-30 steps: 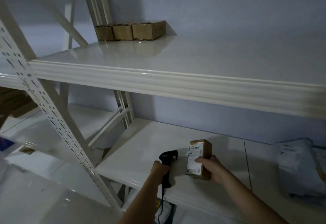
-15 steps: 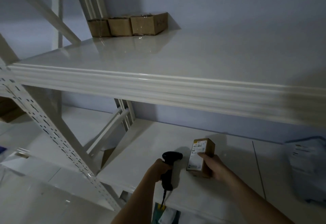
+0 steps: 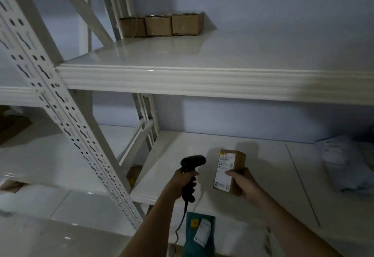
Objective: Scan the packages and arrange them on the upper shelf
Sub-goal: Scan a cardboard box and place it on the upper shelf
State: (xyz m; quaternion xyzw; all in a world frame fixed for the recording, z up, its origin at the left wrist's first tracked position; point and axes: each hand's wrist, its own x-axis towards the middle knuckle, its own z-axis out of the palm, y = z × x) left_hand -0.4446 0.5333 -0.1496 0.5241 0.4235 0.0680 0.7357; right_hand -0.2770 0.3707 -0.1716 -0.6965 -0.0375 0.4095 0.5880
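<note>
Gripped in the left hand (image 3: 185, 184), low and centre in the frame, is a black scanner (image 3: 190, 174) with its fingers curled round the handle; its head points right toward a box (image 3: 229, 170), and its cable hangs down from the handle. Just to the right, the right hand (image 3: 242, 183) holds that small brown box upright by its lower right side, thumb across a white label that faces the scanner. Scanner and box are near each other but apart, both above the white lower shelf (image 3: 263, 176). At the right edge of that shelf lies a heap of pale grey bags (image 3: 344, 165). Across the middle of the frame runs the upper shelf (image 3: 202, 83), and at its back, upper centre, three brown boxes (image 3: 159, 25) stand side by side, touching. A perforated white post (image 3: 60, 103) slants down the left side. A teal parcel (image 3: 200, 234) shows at the bottom edge.
</note>
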